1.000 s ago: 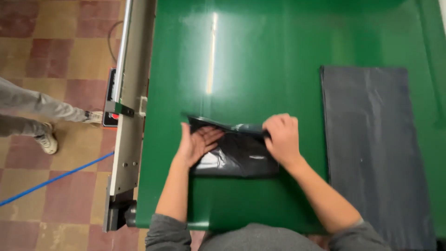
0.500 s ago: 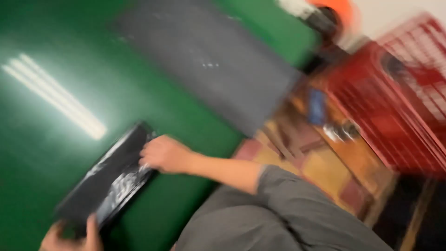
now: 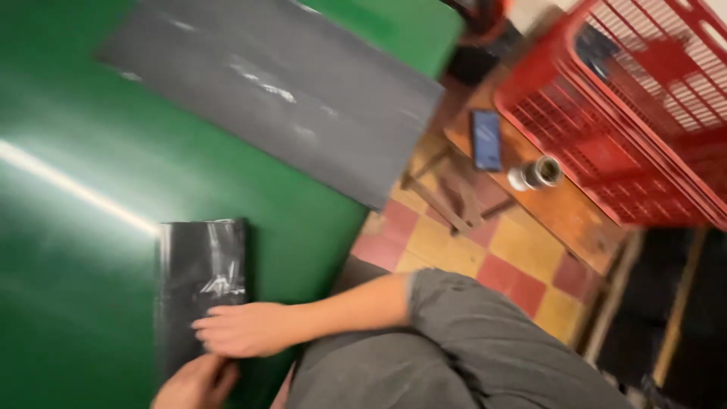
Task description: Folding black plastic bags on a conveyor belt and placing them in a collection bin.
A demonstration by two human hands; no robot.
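Note:
A folded black plastic bag (image 3: pixel 201 280) lies flat on the green table (image 3: pixel 91 227), near its edge. My right hand (image 3: pixel 242 329) rests on the bag's near end with fingers curled over it; the grey-sleeved forearm reaches in from the right. My left hand (image 3: pixel 193 386) shows only partly at the bottom edge, gripping the same end of the bag just below my right hand. The view is tilted and blurred.
A large dark grey sheet (image 3: pixel 273 98) lies flat on the table farther up. Off the table's edge stand a red mesh crate (image 3: pixel 644 129) and a wooden stool (image 3: pixel 545 204) bearing a phone (image 3: pixel 486 140) and a small metal cylinder (image 3: pixel 536 174). Red and yellow floor tiles lie below.
The camera has swung to the right, bringing the crate and stool into view. The bag went from loosely creased to a neat folded strip, and both hands now sit together at its near end.

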